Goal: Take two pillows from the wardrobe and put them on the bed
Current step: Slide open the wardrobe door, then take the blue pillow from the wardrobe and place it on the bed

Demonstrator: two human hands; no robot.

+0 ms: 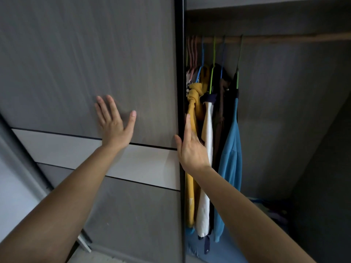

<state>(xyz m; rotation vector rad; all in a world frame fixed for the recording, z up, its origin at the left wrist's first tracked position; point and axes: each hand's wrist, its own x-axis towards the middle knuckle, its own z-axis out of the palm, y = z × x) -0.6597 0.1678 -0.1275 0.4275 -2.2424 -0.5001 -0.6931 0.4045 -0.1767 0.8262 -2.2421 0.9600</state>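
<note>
The grey sliding wardrobe door [85, 54] with a white band fills the left of the head view. My left hand [114, 124] lies flat on its panel, fingers spread. My right hand [190, 149] grips the door's black right edge [180, 73], thumb on the front, fingers curled behind it. The wardrobe is open on the right and dark inside. On its floor lies a dim blue heap [269, 209]; I cannot tell whether it is a pillow. No bed is in view.
Several garments hang from a wooden rail [284, 38] on coloured hangers: a mustard one [195, 103], a white one [207, 168], a blue one [231, 160]. The wardrobe's right side behind them is bare grey wall. A pale wall stands at the far left.
</note>
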